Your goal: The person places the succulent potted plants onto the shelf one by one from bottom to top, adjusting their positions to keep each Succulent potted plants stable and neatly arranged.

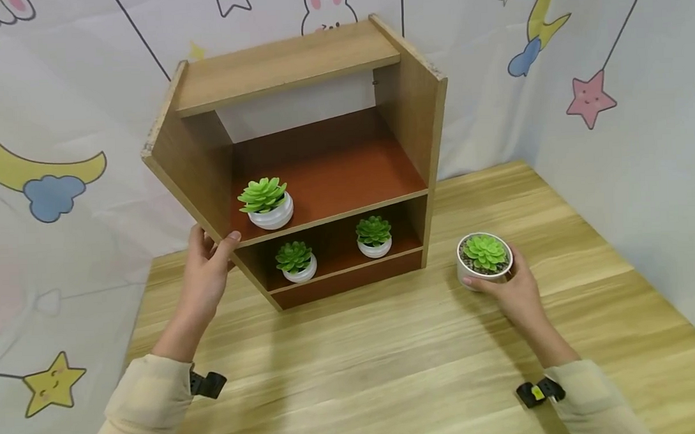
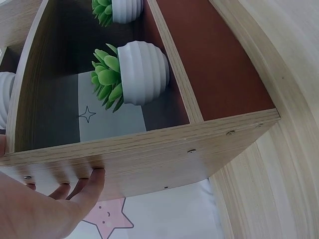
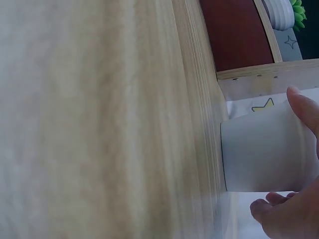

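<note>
My right hand (image 1: 521, 294) grips a white pot with a light green succulent (image 1: 484, 254), thumb on the near side and fingers round the far side. The pot stands upright at the right of the wooden shelf unit (image 1: 340, 179); the right wrist view shows its base right at the tabletop. With my left hand (image 1: 207, 273) I hold the unit's left side panel, the thumb over its front edge and the fingers (image 2: 90, 186) against the outer face. A small potted succulent (image 1: 269, 207) sits on the middle shelf near that thumb.
Two more potted succulents, one left (image 1: 297, 263) and one right (image 1: 374, 237), sit on the lower shelf. The wood-grain table (image 1: 375, 363) carries the unit. White cloth with cartoon prints (image 1: 487, 110) hangs behind and at both sides.
</note>
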Available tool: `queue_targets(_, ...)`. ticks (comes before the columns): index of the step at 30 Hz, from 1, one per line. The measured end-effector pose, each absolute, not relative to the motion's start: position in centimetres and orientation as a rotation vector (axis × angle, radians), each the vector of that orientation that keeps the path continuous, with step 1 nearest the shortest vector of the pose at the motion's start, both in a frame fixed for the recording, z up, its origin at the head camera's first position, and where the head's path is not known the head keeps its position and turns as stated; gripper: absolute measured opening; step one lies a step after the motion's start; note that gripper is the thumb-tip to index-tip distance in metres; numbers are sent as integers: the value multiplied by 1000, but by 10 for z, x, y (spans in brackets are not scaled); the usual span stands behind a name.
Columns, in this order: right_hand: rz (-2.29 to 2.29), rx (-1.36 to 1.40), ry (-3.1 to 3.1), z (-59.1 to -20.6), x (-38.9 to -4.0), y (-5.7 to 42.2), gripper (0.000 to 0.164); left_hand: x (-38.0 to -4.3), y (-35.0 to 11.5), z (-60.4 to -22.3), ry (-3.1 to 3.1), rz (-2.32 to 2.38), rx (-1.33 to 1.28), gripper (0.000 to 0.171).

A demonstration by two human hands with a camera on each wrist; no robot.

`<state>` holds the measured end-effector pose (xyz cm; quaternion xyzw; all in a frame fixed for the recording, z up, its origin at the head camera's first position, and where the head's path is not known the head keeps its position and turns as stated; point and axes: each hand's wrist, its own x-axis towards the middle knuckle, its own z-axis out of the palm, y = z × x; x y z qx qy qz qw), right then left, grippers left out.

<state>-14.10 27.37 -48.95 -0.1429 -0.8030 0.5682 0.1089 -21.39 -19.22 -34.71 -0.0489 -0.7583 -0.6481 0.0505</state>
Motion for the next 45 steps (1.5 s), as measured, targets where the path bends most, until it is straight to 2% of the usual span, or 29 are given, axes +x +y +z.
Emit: queue_targets(45,1587,-413,-2416,-490,-147,272,97,-218,-193,-351,-2324,-1935,-163,57)
